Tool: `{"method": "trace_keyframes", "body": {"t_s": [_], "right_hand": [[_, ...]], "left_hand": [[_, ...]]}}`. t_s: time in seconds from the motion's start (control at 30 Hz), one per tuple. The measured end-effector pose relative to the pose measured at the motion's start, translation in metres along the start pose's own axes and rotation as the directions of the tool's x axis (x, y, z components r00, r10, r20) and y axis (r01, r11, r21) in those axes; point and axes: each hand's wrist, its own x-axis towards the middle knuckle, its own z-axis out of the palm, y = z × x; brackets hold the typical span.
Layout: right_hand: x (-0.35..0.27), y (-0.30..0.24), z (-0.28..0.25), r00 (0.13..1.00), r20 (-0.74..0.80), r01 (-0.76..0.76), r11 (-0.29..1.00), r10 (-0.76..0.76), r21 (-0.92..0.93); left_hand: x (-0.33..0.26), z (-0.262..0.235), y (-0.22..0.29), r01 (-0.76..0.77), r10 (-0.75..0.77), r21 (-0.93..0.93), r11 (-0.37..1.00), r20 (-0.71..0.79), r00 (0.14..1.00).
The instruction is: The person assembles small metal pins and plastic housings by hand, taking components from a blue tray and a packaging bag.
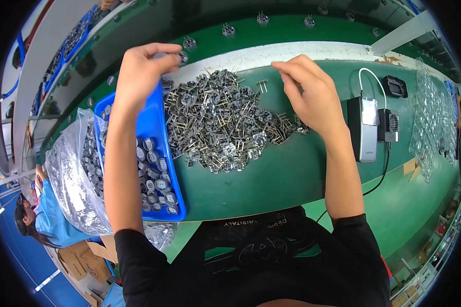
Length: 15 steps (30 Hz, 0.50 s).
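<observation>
A heap of small grey metal parts with gold pins [220,120] lies on the green bench in front of me. My left hand [143,71] is raised over the far end of a blue tray [156,128] and pinches one small round grey part [182,57] between its fingertips. My right hand [307,92] hovers at the heap's right edge, fingers curled downward close to a loose pinned part [263,85]; whether it holds anything is hidden. The blue tray carries several round grey capped parts [156,179].
A clear plastic bag of parts [71,174] sits left of the tray. A grey box with a white cable [364,128] and a black device [389,125] lie to the right, beside clear plastic trays [435,117]. A green conveyor [271,28] carries spaced parts. Another person [41,215] sits lower left.
</observation>
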Motion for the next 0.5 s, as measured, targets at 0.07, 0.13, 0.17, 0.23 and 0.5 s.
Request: {"method": "trace_keyframes", "body": {"t_s": [0.07, 0.13, 0.17, 0.23, 0.5], "right_hand": [[-0.003, 0.006, 0.005, 0.999, 0.042, 0.007, 1.0, -0.006, -0.011], [-0.003, 0.008, 0.012, 0.991, 0.135, -0.027, 0.999, 0.023, 0.03], [-0.003, 0.007, 0.014, 0.986, 0.162, -0.042, 0.999, 0.038, 0.024], [-0.006, 0.007, 0.017, 0.976, 0.213, -0.041, 0.999, 0.04, 0.003], [-0.005, 0.016, 0.026, 0.982, 0.186, 0.024, 0.999, -0.031, 0.042]], "left_hand": [[0.04, -0.024, -0.025, 0.098, -0.098, 0.002, 0.995, 0.018, 0.995], [0.074, -0.038, -0.054, 0.158, -0.158, -0.045, 0.986, 0.008, 0.987], [0.088, -0.04, -0.064, 0.201, -0.202, -0.076, 0.977, 0.002, 0.979], [0.106, -0.036, -0.075, 0.241, -0.246, -0.079, 0.967, -0.056, 0.968], [0.142, -0.036, -0.092, 0.277, -0.285, -0.108, 0.955, -0.061, 0.957]]}}
